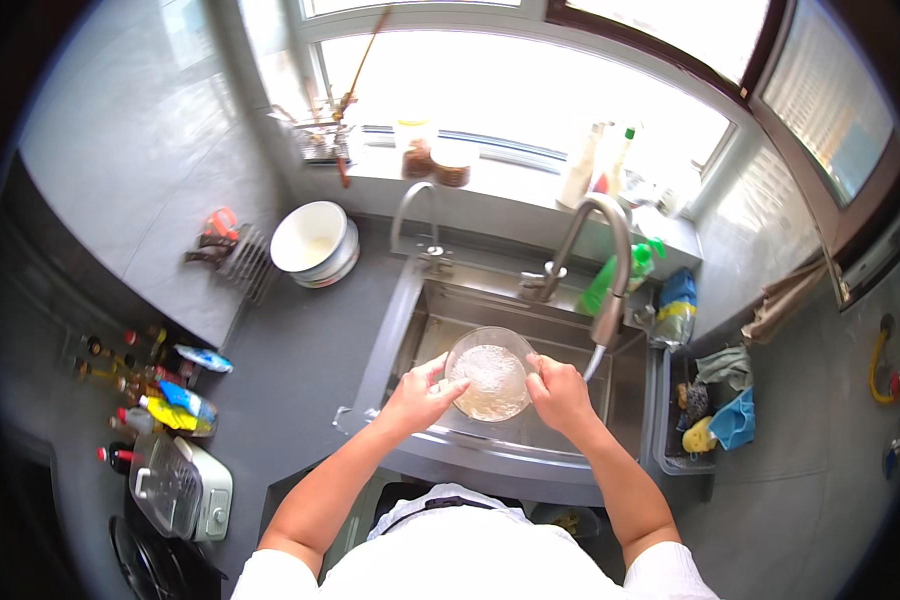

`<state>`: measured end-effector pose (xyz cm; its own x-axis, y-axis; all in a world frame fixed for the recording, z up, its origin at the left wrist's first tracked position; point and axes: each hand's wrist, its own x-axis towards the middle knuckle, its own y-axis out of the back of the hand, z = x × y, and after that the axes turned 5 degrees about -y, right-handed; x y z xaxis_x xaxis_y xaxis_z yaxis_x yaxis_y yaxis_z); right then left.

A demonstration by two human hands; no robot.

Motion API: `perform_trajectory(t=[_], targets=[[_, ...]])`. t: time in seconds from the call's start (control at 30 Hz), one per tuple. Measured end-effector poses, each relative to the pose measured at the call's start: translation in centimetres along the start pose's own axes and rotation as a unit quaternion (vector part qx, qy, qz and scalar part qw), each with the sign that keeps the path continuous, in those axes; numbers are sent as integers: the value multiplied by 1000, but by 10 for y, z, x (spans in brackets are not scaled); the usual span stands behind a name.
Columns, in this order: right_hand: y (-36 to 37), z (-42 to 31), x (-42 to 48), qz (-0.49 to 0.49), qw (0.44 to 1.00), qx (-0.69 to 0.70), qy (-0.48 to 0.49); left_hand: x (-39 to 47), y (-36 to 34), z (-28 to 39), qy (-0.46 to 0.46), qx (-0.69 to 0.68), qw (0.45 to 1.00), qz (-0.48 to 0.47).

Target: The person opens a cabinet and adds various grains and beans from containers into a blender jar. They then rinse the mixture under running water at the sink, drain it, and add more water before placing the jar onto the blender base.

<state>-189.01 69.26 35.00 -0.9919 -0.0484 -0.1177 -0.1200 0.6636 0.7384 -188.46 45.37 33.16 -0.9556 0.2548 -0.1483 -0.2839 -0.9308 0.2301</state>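
Observation:
A clear round bowl (pixel 493 375) with bubbly water in it is held over a stainless steel sink (pixel 435 330). My left hand (pixel 424 396) grips its left rim, the thumb reaching over the edge. On the opposite side, my right hand (pixel 559 390) grips the rim. The main faucet (pixel 619 277) arches over the sink just behind and right of the bowl, and a pale stream or spout end shows below its head, beside my right hand. A slimmer faucet (pixel 433 217) stands at the back left of the sink.
Stacked white bowls (pixel 311 236) and a metal rack (pixel 247 262) stand on the left counter. A green pump bottle (pixel 600 285) stands behind the sink. To the right, a plastic bin (pixel 667 427) holds sponges and cloths. Bottles and a small white appliance (pixel 210 487) stand farther left.

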Motion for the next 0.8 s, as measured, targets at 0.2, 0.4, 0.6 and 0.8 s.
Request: perform_trajectory(t=[0.2,0.4,0.6,0.8], targets=[[-65,-95,29,-39,993,-20,106,-60,110,1,11,61,992,113],[-150,-165,66,-81,982,-10,170,-97,191,-30,47,108,966,228],[-205,-203,84,-133,973,-17,187,-111,229,-80,56,141,939,309],[-202,-206,95,-249,955,81,139,-102,216,-15,130,499,806,290]])
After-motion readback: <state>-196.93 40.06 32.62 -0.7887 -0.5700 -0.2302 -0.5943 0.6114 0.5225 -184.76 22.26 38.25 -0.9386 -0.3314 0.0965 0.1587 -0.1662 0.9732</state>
